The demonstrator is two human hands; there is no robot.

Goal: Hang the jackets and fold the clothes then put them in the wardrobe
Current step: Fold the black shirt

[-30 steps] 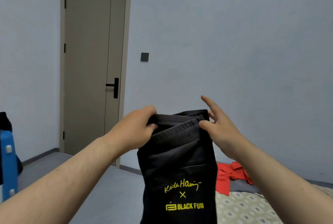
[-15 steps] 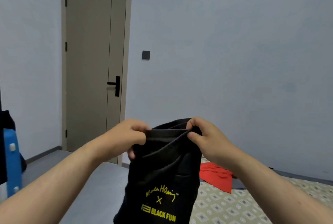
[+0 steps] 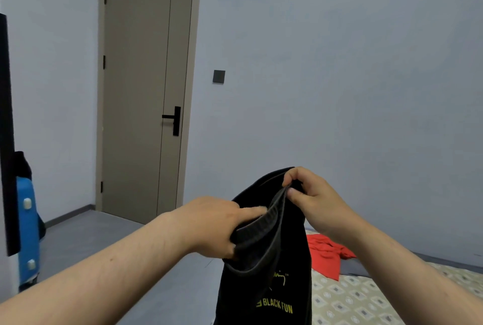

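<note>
The person held a black garment (image 3: 264, 285) up in mid-air in front of the body, near the camera and right of the middle of the view. Yellow print on its front read "BLACK FUN", with part of a handwritten line above it. Its lower part ran out of the bottom of the view.

The left hand (image 3: 217, 225) gripped the ribbed band at the garment's opening on the near left side. Its fingers were curled round the band with their tips hidden in the cloth, while one finger lay straighter along the band's edge towards the right. The right hand (image 3: 313, 202) held the same band higher and farther right, pinching it between the thumb and the bent fingers pressed together. Between the two hands the band sloped down to the left and the opening gaped a little.

Behind the garment on the right lay a bed (image 3: 366, 298) with a beige patterned cover. A red garment (image 3: 324, 254) lay crumpled on its far end, partly hidden by the black one.

On the far wall stood a shut beige door (image 3: 141, 89) with a black handle (image 3: 173, 119), and a dark wall switch (image 3: 218, 76) sat just right of its frame. At the left edge a blue suitcase (image 3: 27, 228) stood on the grey floor (image 3: 104, 241) behind a black upright panel (image 3: 6, 128).
</note>
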